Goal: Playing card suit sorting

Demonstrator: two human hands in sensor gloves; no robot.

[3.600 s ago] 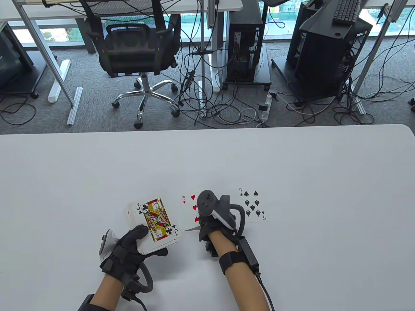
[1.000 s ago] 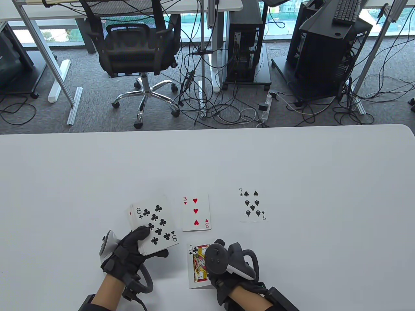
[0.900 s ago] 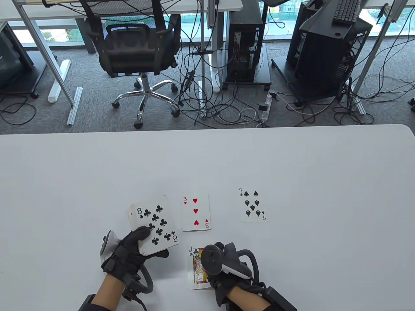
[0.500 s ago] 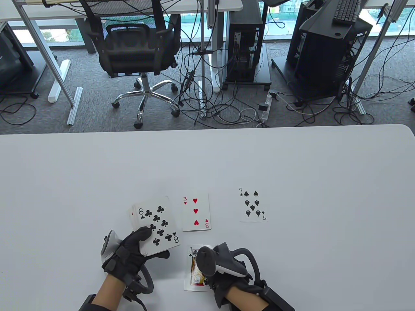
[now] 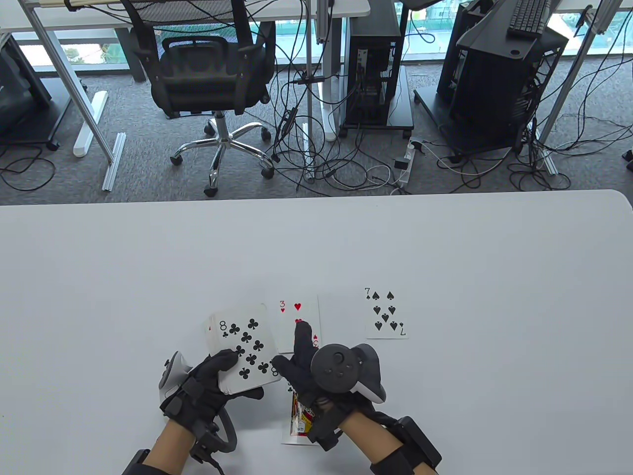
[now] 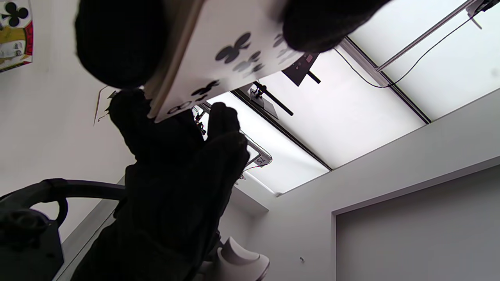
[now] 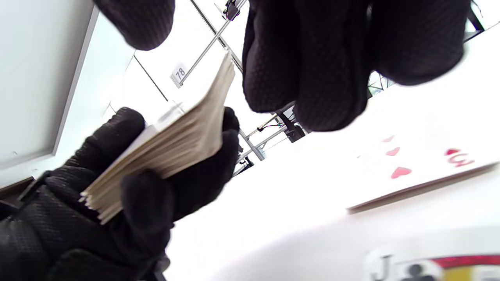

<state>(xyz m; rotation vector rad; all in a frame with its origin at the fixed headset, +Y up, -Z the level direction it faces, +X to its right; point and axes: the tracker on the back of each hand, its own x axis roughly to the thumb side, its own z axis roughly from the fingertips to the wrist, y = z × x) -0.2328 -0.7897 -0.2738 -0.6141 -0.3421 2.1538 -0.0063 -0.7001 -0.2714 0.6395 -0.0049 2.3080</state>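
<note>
Deck (image 5: 246, 354): gripped face up in the left hand (image 5: 205, 391), just left of the three of hearts (image 5: 296, 324); thumb lay on the top card, the eight of clubs (image 5: 245, 346), fingers (image 5: 249, 394) curled under the near edge. Held thus, probably, so the top card could be read and drawn off.

Right hand (image 5: 306, 376): empty, reaching toward the deck's near right corner, over the lower part of the three of hearts. Index finger extended, thumb apart from it, fingers spread and pinching nothing. Judged to be going for the eight of clubs.

Three of hearts: flat and face up on the worktop (image 5: 445, 257), likely the start of a hearts pile.

Seven of spades (image 5: 386, 313): face up, right of the three of hearts and apart from it; likely the spades pile.

Jack of clubs (image 5: 299, 420): face up, nearer the person than the three of hearts, partly under the right wrist; apparently the clubs pile, where the eight would belong.

Worktop: plain white, matte, rounded far right corner.

Room: grey carpet beyond the worktop's far edge; black mesh office chair (image 5: 207, 74), computer towers (image 5: 373, 69), loose cables, window glazing behind.
</note>
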